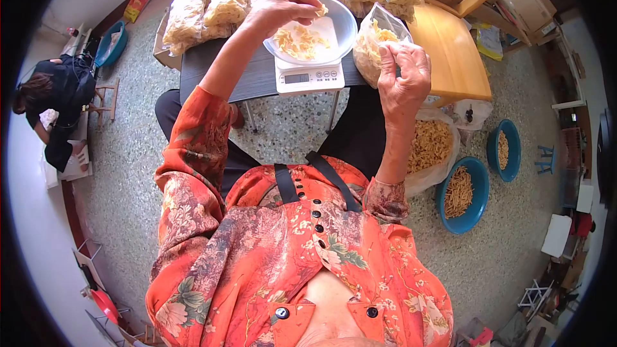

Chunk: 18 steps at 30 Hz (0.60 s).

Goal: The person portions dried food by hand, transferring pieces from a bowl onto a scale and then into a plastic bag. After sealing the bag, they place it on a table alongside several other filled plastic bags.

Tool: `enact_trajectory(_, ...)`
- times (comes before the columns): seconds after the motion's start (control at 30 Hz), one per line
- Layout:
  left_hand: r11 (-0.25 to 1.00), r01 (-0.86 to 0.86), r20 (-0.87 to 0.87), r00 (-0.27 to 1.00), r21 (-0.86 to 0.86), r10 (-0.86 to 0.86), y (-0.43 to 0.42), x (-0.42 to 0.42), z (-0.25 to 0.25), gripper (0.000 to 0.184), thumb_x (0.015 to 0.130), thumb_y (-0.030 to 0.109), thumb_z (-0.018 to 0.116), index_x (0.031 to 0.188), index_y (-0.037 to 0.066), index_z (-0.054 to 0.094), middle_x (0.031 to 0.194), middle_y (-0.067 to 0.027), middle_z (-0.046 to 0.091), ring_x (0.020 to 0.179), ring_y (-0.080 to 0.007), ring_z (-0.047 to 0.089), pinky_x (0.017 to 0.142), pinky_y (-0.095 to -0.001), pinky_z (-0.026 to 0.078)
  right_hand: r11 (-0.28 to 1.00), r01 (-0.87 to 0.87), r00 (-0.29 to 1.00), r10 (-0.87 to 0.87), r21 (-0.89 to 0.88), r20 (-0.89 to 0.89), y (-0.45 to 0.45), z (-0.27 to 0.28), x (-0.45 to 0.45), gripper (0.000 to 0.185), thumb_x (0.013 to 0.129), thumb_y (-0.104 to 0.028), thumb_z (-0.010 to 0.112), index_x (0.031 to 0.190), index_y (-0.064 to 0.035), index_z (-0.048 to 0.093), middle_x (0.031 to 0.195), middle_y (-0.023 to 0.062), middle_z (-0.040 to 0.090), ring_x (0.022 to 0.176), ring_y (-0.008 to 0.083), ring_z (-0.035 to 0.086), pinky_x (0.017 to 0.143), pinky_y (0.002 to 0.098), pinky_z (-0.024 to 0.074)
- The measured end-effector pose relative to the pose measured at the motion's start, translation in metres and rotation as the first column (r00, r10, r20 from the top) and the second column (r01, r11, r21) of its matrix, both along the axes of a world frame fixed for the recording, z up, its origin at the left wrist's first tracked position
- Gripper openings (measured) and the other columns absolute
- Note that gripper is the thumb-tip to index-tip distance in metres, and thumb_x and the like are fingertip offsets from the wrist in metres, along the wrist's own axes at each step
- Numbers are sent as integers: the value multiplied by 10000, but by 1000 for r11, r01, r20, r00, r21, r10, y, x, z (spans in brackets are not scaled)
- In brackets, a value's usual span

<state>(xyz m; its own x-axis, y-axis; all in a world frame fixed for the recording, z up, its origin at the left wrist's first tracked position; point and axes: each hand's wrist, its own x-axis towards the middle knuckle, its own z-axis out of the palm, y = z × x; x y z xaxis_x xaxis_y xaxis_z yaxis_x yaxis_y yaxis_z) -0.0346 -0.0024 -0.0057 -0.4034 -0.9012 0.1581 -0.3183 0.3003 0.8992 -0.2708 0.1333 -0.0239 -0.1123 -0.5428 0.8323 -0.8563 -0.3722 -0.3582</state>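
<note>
My left hand (286, 9) is above a white bowl (350, 29), thumb and fingers pinched on a pale yellow dried strip (321, 10). More dried strips (299, 42) lie loose in the bowl, which sits on a white kitchen scale (310, 78) with a small display. Right of the bowl stands an open clear plastic bag (367, 58), partly filled with similar strips. My right hand (406, 77) is closed at this bag's near right side, thumb against curled fingers. What those fingers pinch, if anything, is hidden from me.
Several filled plastic bags (228, 0) are piled along the dark table's far side. A wooden chair (450, 51) stands at right. On the floor are a large open bag (429, 148) and blue basins (481, 186) of dried pieces. Another person (61, 96) bends over at far left.
</note>
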Motion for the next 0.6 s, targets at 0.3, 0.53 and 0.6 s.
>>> enact_trajectory(0.3, 787, 455, -769, 638, 418, 39, -13, 10, 2, 272, 893, -12, 707, 1157, -45, 650, 1088, -156, 698, 983, -236, 711, 863, -300, 611, 999, -15, 1000, 15, 31, 8, -2, 2, 5, 145, 766, -98, 810, 899, -74, 758, 985, 77, 671, 913, 279, 631, 795, 385, 545)
enact_trajectory(0.53, 933, 326, -439, 868, 153, -232, 22, -50, 39, 288, 890, 114, 750, 1127, -36, 688, 988, -126, 731, 862, -177, 719, 802, -285, 599, 997, -48, 998, 49, 58, -26, -1, 1, 6, 147, 776, -160, 808, 910, -126, 759, 1039, 116, 663, 955, 306, 620, 806, 409, 534)
enact_trajectory(0.6, 972, 235, -216, 948, -28, -235, 33, -68, 46, 195, 851, 112, 761, 999, -14, 750, 867, -80, 744, 779, -134, 704, 737, -269, 577, 995, -57, 998, 59, 79, -20, 1, 3, 7, 142, 789, -162, 797, 918, -123, 755, 1040, 124, 660, 948, 309, 617, 793, 414, 526)
